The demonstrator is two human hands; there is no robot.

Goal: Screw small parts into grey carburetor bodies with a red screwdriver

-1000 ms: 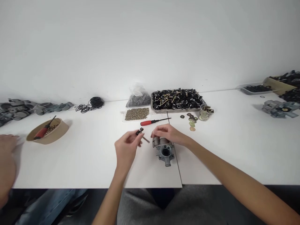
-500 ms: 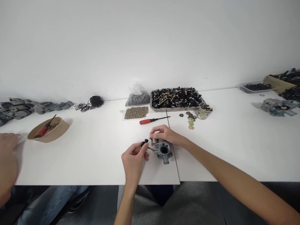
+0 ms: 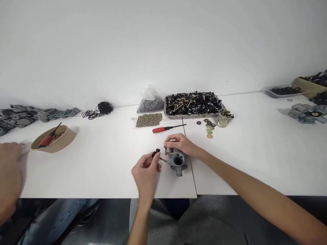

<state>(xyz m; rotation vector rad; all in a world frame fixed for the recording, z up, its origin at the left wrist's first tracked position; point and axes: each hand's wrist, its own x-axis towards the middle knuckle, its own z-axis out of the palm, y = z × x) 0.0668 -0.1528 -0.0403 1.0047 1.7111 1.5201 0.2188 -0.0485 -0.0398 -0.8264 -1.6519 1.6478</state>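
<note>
A grey metal carburetor-like part (image 3: 178, 163) lies on the white table near its front edge, its round opening facing me. My right hand (image 3: 177, 143) grips its upper left side, thumb and fingers closed round it. Just left of the part, my left hand (image 3: 147, 165) pinches a small black fitting (image 3: 156, 152) with a thin copper-coloured stem. The stem's tip points at the left side of the metal part and seems to touch it. Behind the hands lies a red-handled screwdriver (image 3: 159, 130).
Behind are a tray of black fittings (image 3: 192, 116), brass pieces (image 3: 149, 120), a cup of discs (image 3: 224, 119) and loose washers (image 3: 209, 130). A bowl (image 3: 62, 144) stands left, beside another person's hand (image 3: 11, 151). Another metal part (image 3: 305, 114) lies right.
The view has shifted slightly. Both hands keep their holds, and the metal part is turned very slightly; otherwise little differs.
</note>
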